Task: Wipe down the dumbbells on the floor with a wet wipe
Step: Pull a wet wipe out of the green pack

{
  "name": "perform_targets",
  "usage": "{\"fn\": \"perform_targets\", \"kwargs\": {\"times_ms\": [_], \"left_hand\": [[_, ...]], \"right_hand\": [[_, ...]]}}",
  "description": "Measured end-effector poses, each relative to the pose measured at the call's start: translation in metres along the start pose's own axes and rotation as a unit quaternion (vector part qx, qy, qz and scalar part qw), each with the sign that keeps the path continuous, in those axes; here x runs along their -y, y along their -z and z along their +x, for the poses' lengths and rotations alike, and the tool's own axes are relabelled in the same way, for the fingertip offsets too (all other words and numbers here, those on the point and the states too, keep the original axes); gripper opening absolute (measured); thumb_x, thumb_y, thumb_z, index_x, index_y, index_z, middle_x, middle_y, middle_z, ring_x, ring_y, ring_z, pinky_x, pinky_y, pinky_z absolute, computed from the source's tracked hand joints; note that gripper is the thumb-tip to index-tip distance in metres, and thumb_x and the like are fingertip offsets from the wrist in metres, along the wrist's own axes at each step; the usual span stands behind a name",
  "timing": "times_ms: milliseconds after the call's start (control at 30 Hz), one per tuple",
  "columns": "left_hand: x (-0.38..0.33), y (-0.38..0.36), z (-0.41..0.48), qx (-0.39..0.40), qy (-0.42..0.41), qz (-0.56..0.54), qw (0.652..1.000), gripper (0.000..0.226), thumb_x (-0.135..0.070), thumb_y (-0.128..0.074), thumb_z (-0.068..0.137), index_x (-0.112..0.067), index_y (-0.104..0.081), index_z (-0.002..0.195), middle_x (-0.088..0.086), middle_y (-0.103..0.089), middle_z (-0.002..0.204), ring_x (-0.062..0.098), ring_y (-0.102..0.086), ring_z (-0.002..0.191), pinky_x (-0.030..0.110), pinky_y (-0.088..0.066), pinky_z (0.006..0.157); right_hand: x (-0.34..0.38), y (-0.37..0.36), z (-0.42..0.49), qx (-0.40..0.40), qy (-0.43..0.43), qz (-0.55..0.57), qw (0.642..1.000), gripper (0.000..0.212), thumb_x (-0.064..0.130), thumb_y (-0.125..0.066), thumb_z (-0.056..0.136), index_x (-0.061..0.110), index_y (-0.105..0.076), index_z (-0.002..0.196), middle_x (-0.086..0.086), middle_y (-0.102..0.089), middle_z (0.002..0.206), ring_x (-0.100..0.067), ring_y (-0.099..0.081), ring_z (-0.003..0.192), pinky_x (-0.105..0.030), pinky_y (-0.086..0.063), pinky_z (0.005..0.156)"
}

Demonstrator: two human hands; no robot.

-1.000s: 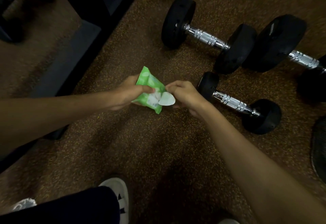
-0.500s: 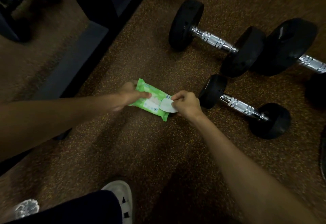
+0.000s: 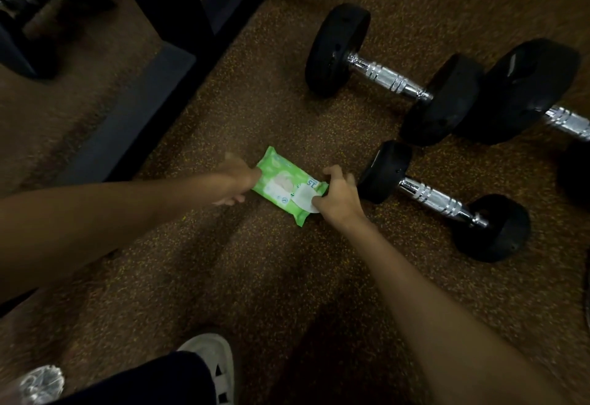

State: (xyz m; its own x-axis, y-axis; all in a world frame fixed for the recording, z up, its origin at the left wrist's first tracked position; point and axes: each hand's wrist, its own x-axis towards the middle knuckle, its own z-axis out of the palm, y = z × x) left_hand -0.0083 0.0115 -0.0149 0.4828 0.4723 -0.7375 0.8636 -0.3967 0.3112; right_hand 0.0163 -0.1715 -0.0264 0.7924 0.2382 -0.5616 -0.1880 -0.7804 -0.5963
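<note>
both arms bare, no sleeves, no watch or rings afaict. left hand (image 3: pixel 238 179) a bit blurred, right hand (image 3: pixel 340 195) sharper. lower down, a dark navy/black trouser leg (image 3: pixel 150 382), plain fabric. under it a white slip-on shoe w/ cutout slots (image 3: pixel 212 363), dark showing thru the gaps. rest of the body out of shot.

Dim, warm light; dark shadows; motion-blurred, wide-angle-warped edges.

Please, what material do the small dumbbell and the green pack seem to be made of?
Small dumbbell: its handle looks like shiny chromed metal with bright glints and ridged rings; its ends look like matte black rubber, though coated iron is possible. Green pack: likely thin soft plastic film, slightly glossy and crinkled.
</note>
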Motion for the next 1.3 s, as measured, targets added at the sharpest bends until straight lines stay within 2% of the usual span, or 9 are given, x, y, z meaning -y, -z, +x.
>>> {"fn": "perform_targets", "kwargs": {"times_ms": [100,233,400,467,533,667,767,967,1300], "left_hand": [[0.004,0.002,-0.002,0.105,0.034,-0.084,0.99,0.04,-0.029,-0.047,0.096,-0.005,-0.043,0.128,0.012,-0.054,0.12,0.029,-0.06,0.1,0.039,-0.048,0.081],[0.001,0.004,0.009,0.076,-0.07,-0.118,0.988,0.021,-0.022,-0.058,0.09,-0.012,-0.053,0.109,0.009,-0.061,0.108,0.024,-0.06,0.099,0.039,-0.05,0.085],[-0.012,-0.002,0.008,0.111,-0.269,-0.058,0.955,0.049,-0.001,-0.061,0.083,-0.015,-0.049,0.128,0.001,-0.056,0.118,0.018,-0.054,0.118,0.031,-0.044,0.099],[-0.013,-0.006,0.0,0.137,-0.344,0.048,0.928,0.058,-0.006,-0.064,0.084,-0.017,-0.043,0.137,-0.006,-0.05,0.126,0.008,-0.048,0.119,0.017,-0.038,0.094],[-0.007,-0.009,0.001,0.114,-0.397,0.157,0.897,0.075,-0.022,-0.07,0.082,-0.018,-0.031,0.145,-0.006,-0.045,0.132,0.01,-0.044,0.12,0.018,-0.035,0.095],[0.009,-0.006,0.008,0.079,-0.346,0.34,0.871,0.092,-0.044,-0.063,0.085,-0.02,-0.004,0.152,0.0,-0.007,0.16,0.018,-0.01,0.146,0.056,-0.014,0.113],[0.012,-0.006,0.006,0.079,-0.345,0.406,0.843,0.085,-0.042,-0.051,0.093,-0.023,0.007,0.151,-0.003,0.005,0.16,0.018,0.003,0.147,0.062,-0.006,0.111],[0.003,-0.006,0.01,0.081,-0.344,0.46,0.815,0.078,-0.034,-0.047,0.096,-0.03,0.008,0.15,-0.008,0.013,0.159,0.02,0.019,0.144,0.071,0.003,0.104],[-0.008,0.004,0.016,0.091,-0.387,0.481,0.782,0.072,-0.03,-0.054,0.093,-0.033,-0.011,0.15,-0.013,0.006,0.159,0.02,0.016,0.145,0.075,0.004,0.101]], "right_hand": [[-0.001,0.002,0.004,0.009,0.016,-0.036,0.999,0.049,0.004,-0.06,0.083,0.013,-0.049,0.13,-0.015,-0.047,0.127,-0.029,-0.052,0.112,-0.026,-0.04,0.088],[-0.007,-0.012,-0.009,0.028,-0.074,0.076,0.994,0.025,0.006,-0.063,0.084,0.008,-0.057,0.108,-0.015,-0.068,0.094,-0.025,-0.069,0.076,-0.031,-0.057,0.069],[-0.005,-0.054,-0.049,0.095,-0.049,0.217,0.97,0.028,-0.005,-0.056,0.087,0.005,-0.054,0.113,-0.007,-0.062,0.067,-0.02,-0.064,0.057,-0.041,-0.058,0.069],[-0.004,-0.063,-0.051,0.116,0.004,0.186,0.976,0.039,-0.006,-0.052,0.087,0.009,-0.054,0.123,-0.006,-0.062,0.07,-0.024,-0.066,0.061,-0.038,-0.058,0.069],[-0.002,-0.062,-0.045,0.132,0.026,0.149,0.98,0.04,-0.005,-0.051,0.086,0.012,-0.057,0.121,-0.007,-0.063,0.072,-0.025,-0.066,0.061,-0.031,-0.057,0.063],[0.006,-0.039,-0.02,0.045,0.029,0.08,0.995,0.016,0.004,-0.053,0.089,0.009,-0.069,0.091,-0.008,-0.067,0.077,-0.018,-0.061,0.062,-0.026,-0.052,0.064],[0.015,-0.015,-0.003,-0.058,0.093,-0.02,0.994,0.018,0.01,-0.052,0.09,0.012,-0.067,0.101,-0.007,-0.066,0.1,-0.02,-0.062,0.089,-0.021,-0.042,0.079],[0.025,-0.014,0.016,0.024,0.176,-0.165,0.97,0.029,0.023,-0.063,0.087,0.014,-0.058,0.114,-0.011,-0.051,0.119,-0.029,-0.058,0.104,-0.039,-0.049,0.087],[0.02,-0.014,0.011,-0.012,0.178,-0.111,0.978,0.026,0.026,-0.048,0.095,0.02,-0.058,0.119,-0.014,-0.059,0.11,-0.034,-0.06,0.098,-0.041,-0.05,0.082]]}}
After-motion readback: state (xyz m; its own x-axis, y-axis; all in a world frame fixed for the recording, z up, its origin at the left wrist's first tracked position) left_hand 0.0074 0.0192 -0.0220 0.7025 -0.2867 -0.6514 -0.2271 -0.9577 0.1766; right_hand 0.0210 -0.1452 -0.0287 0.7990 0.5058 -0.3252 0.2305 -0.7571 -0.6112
